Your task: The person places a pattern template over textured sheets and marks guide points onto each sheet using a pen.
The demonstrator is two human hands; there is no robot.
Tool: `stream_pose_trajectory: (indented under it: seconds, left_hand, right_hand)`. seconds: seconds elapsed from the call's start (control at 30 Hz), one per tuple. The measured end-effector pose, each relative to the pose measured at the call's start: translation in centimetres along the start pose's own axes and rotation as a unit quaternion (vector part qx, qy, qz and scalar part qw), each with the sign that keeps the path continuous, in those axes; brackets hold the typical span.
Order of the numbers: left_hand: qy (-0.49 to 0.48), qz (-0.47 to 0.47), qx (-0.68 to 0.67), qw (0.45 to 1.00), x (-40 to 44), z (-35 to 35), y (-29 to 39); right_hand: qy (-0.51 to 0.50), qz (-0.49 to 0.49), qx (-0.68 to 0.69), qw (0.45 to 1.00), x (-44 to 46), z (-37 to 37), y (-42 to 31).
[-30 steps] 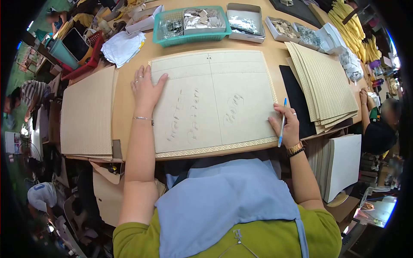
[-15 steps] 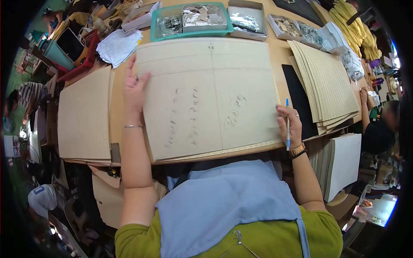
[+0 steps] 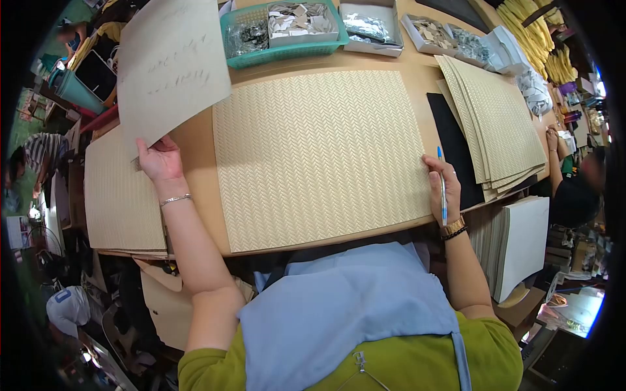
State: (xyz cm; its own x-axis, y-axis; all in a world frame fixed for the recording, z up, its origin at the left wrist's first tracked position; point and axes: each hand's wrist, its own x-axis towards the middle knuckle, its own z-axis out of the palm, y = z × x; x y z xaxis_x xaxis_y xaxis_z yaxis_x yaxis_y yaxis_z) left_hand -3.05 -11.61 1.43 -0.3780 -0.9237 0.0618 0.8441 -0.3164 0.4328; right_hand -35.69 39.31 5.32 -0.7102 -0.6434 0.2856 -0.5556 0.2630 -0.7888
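Note:
My left hand (image 3: pixel 160 158) grips the lower edge of a marked pattern board (image 3: pixel 173 65), which is raised and tilted at the upper left. In front of me a cream sheet with a woven herringbone texture (image 3: pixel 319 156) lies flat on the table. My right hand (image 3: pixel 445 189) holds a blue-capped pen (image 3: pixel 443 195) upright between its fingers, beside the sheet's right edge. The fingertips of that hand are at the sheet's edge.
Plain sheets (image 3: pixel 124 195) are stacked at the left, textured sheets (image 3: pixel 499 124) at the right over a black sheet (image 3: pixel 456 150). Behind stand a green basket (image 3: pixel 287 49) and a white box (image 3: pixel 372 26) of small parts. Other people work at both sides.
The pattern board has come off the textured sheet and moved up and left with my left hand, uncovering the sheet. My right hand has barely moved and still has the pen.

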Motion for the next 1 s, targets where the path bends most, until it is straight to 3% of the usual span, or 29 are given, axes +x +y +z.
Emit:
stream_pose_trajectory:
  seconds: [0.03,0.23,0.53,0.73,1.0]
  left_hand:
    - [0.034,0.015,0.005,0.999,-0.2,0.8,-0.4]
    - [0.017,0.033,0.019,0.999,-1.0,1.9,-1.2]
    - [0.214,0.078,0.164,0.96,-2.9,8.3,-3.8]
    - [0.191,0.063,0.159,0.967,-2.8,8.0,-4.1]
    - [0.231,0.063,0.179,0.954,-3.0,8.5,-4.2]
  right_hand:
    - [0.001,0.005,0.001,1.0,0.0,0.0,-0.1]
    - [-0.035,0.017,-0.008,0.999,-0.1,-0.4,0.2]
    - [-0.005,0.006,-0.01,1.0,0.1,0.1,0.3]
    - [-0.005,0.001,-0.013,1.0,0.1,0.1,0.1]
    - [-0.011,-0.003,-0.03,0.999,0.2,0.0,-0.2]
